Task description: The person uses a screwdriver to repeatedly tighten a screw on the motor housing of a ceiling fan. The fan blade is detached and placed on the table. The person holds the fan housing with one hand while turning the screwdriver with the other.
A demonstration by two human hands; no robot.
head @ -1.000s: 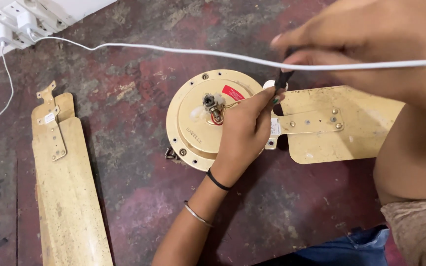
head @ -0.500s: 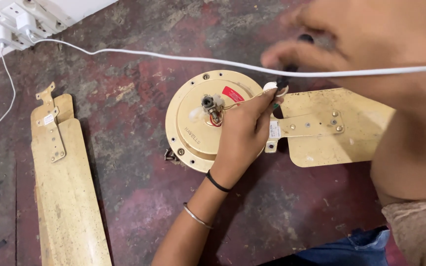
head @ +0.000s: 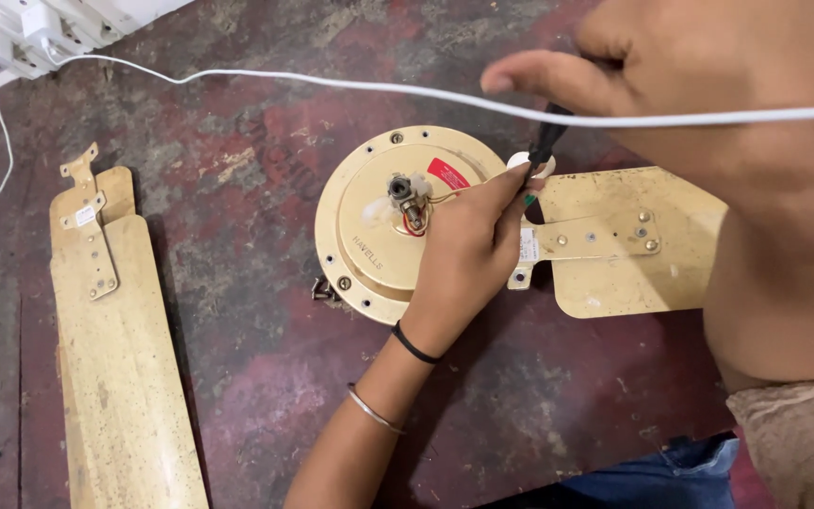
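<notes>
On the floor (head: 266, 377) a loose fan blade (head: 115, 358) lies well left of the fan motor (head: 379, 221), a second blade (head: 633, 240) adjoins its right side, and a cable (head: 332, 85) runs behind both.

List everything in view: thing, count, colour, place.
fan motor housing: 1, gold, round, centre of the floor, red sticker on top
wires: a few, red and pale, at the motor's hub
attached fan blade: 1, gold, right of the motor, bracket with screws
loose fan blades: 2 stacked, gold, left on the floor
white cable: 1, runs from the upper left across to the right edge
power strip: 1, white, top left corner, plugs in it
floor: worn dark red
left hand: on the motor's right edge, fingertips at the tool's tip
right hand: upper right, grips a dark screwdriver
</notes>
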